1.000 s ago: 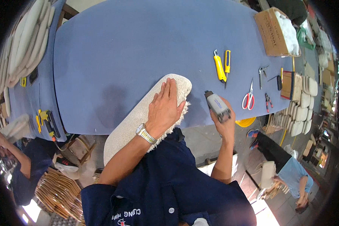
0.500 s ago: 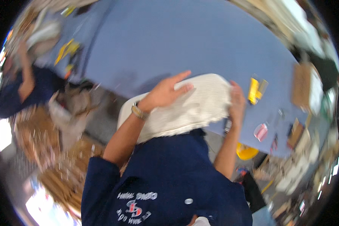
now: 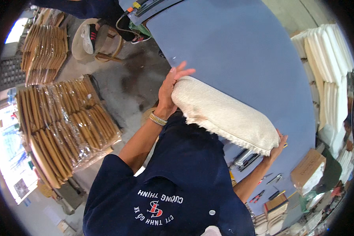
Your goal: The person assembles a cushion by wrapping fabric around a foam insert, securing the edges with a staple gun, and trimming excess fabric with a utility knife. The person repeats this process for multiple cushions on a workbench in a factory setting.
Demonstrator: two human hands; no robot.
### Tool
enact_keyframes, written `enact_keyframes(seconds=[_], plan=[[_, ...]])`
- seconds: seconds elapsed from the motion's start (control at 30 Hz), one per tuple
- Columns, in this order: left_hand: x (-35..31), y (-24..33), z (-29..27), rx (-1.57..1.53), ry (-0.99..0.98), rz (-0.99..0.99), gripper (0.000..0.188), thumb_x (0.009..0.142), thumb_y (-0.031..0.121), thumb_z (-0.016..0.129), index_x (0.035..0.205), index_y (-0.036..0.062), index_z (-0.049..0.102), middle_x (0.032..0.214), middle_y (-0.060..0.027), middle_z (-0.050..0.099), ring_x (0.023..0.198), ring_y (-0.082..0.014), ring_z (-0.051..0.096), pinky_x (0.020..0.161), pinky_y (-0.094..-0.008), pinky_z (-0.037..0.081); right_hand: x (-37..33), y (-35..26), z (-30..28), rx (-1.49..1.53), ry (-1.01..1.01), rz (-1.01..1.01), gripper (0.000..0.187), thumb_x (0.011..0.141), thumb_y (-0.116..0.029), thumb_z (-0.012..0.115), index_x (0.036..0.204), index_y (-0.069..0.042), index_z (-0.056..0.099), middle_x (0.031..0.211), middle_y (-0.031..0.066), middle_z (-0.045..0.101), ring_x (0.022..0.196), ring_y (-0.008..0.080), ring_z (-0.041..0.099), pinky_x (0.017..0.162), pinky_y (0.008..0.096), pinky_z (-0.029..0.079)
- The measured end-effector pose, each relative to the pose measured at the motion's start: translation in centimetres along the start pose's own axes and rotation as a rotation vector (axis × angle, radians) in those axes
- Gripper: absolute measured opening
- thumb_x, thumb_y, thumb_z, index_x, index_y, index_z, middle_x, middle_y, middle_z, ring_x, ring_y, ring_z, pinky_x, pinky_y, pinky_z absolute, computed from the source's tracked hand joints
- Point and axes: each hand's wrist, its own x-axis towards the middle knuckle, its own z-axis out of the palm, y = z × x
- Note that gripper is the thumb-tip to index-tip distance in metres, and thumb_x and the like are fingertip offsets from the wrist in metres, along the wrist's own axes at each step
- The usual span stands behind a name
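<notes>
A cream seat cushion (image 3: 226, 114) with a fuzzy cover and a ragged, frayed lower edge is tilted up on its side in front of me, over the table's near edge. My left hand (image 3: 170, 89), a metal-banded watch on its wrist, presses its palm against the left end, with the fingers stretched out past the cushion. Around the right end, the fingers of my right hand (image 3: 278, 146) are closed; part of that hand is hidden behind the cushion. Together the two hands hold it lengthwise between them.
The blue-grey table (image 3: 228, 47) bears pliers (image 3: 257, 196) and other hand tools near my right forearm, beside a cardboard box (image 3: 307, 169). White pads (image 3: 330, 70) are stacked at right. Plastic-wrapped brown bundles (image 3: 67, 122) stand at left. Another person's shoe (image 3: 89, 38) rests on a chair at upper left.
The cushion has turned from lying flatter to standing on its side, its right end swinging nearer me. My left hand moved from its top to its left end. The view has turned and sharpened.
</notes>
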Motion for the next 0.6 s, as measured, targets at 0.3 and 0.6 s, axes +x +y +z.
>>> enact_keyframes(seconds=[0.3, 0.6], plan=[[1.9, 8.7, 8.3, 0.315, -0.196, 0.698, 0.08, 0.11, 0.036, 0.015, 0.072, -0.0007, 0.074, 0.075, -0.0165, 0.073, 0.08, -0.029, 0.07, 0.107, -0.0466, 0.038, 0.8, -0.4, -3.8, -0.159, -0.175, 0.015, 0.059, 0.109, -0.046, 0.036, 0.117, 0.003, 0.066, 0.107, 0.0161, 0.073, 0.098, 0.0255, 0.07, 0.09, 0.04, 0.054], [4.6, 10.7, 21.8, 0.381, -0.603, 0.716, 0.07, 0.111, 0.034, 0.036, 0.059, 0.0009, 0.07, 0.054, -0.0108, 0.062, 0.052, -0.0207, 0.056, 0.06, -0.0336, 0.045, -11.6, -12.3, 9.7, -0.27, -0.386, -0.594, 0.056, 0.091, -0.031, 0.074, 0.138, -0.004, 0.061, 0.136, 0.0182, 0.064, 0.126, 0.0271, 0.06, 0.103, 0.0395, 0.049]])
